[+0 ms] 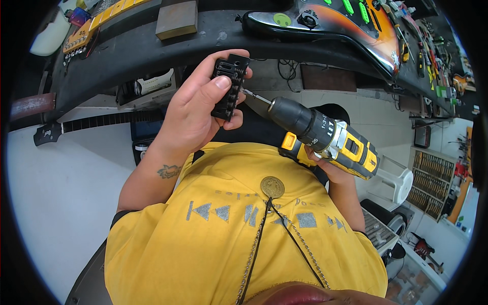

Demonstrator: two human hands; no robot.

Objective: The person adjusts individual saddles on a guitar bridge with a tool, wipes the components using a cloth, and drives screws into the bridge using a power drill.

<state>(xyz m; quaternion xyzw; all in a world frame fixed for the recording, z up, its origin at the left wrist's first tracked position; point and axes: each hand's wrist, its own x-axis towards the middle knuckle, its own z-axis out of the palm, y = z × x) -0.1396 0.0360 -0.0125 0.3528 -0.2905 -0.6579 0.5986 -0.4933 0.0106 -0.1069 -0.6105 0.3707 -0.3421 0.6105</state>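
A black guitar bridge [235, 76] is gripped in my left hand [190, 109], its thumb pressed on the face and the fingers behind and along the far edge. My right hand [330, 169] is wrapped round the handle of a yellow and black cordless drill [317, 129], partly hidden behind the drill body. From the chuck a thin bit [258, 97] points left toward the bridge's right side. Whether the tip touches the bridge I cannot tell. Both hands are above my lap, in front of the workbench edge.
On the dark workbench [127, 53] lie a sunburst electric guitar body [381, 43], a rectangular block [177, 20] and a maple guitar neck [96, 23]. Hand tools crowd its right end. A dark guitar neck [101, 121] is at left; a white stool [401, 184] stands right.
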